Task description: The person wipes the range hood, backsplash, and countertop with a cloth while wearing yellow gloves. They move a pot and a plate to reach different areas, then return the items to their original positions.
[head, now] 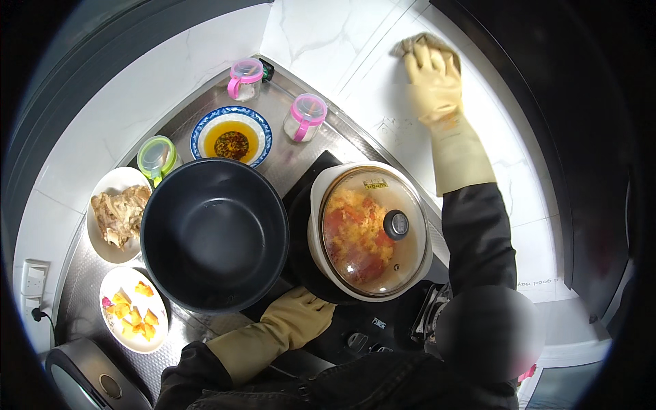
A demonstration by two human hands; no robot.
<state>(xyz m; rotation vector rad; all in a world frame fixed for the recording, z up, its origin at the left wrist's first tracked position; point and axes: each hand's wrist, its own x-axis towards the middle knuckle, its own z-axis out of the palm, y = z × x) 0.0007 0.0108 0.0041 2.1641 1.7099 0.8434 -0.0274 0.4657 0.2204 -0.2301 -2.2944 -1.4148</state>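
Observation:
My right hand (434, 84), in a long cream rubber glove, presses a grey-brown cloth (428, 39) flat against the white marbled wall tiles (379, 77). My left hand (302, 315), gloved the same way, rests palm down by the black gas cooktop (376, 310); whether anything lies under its fingers is hidden. Just above it stands a large dark pot (215, 241) with a bare inside. To the right of that pot, a white casserole pot (316, 241) on the cooktop has a glass lid (359, 205) with a black knob. Red and yellow food shows through the lid.
Behind the pots stand a blue-rimmed bowl of oily sauce (197, 141), two pink-lidded jars (307, 115) and a green-lidded jar (157, 156). At left are a plate of meat (102, 251), a plate of yellow pieces (123, 338), a wall socket (35, 279) and a silver appliance (102, 366).

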